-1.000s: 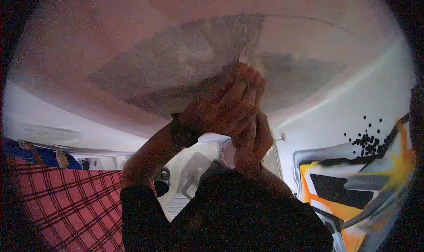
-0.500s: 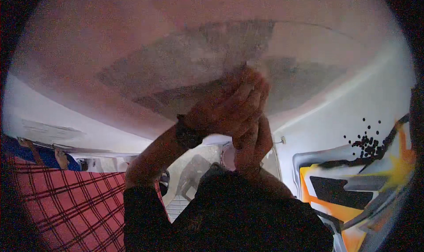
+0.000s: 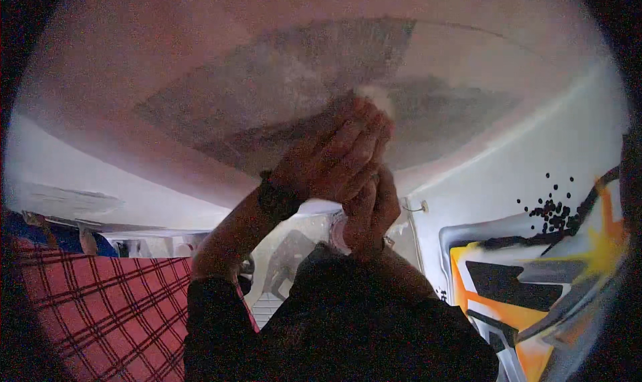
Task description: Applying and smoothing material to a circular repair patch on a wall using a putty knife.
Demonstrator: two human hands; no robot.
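Both my hands are raised in front of a broad pinkish surface [image 3: 200,34] that carries a dark grey, fan-shaped patch [image 3: 294,67]. My left hand [image 3: 334,158], with a dark band [image 3: 277,196] at its wrist, has its fingers bent and pressed together. At its fingertips, against the patch, shows a small pale, blurred spot [image 3: 376,98]; whether it is a held piece or a mark on the surface is unclear. Just below, my right hand [image 3: 371,205] is closed and touches the left one. Whatever it holds, if anything, is hidden by the fingers and the dim light.
Red plaid cloth [image 3: 100,308] spreads at the lower left, with a blue shape [image 3: 60,238] behind it. A painted wall [image 3: 528,281] in orange, grey and black stands at the right, near a small hook with a cord [image 3: 422,207]. Below my hands is a round pinkish thing [image 3: 341,233].
My hands have shifted slightly left, staying together. The pale spot at the left fingertips shows more plainly now. The whole view has moved a little.
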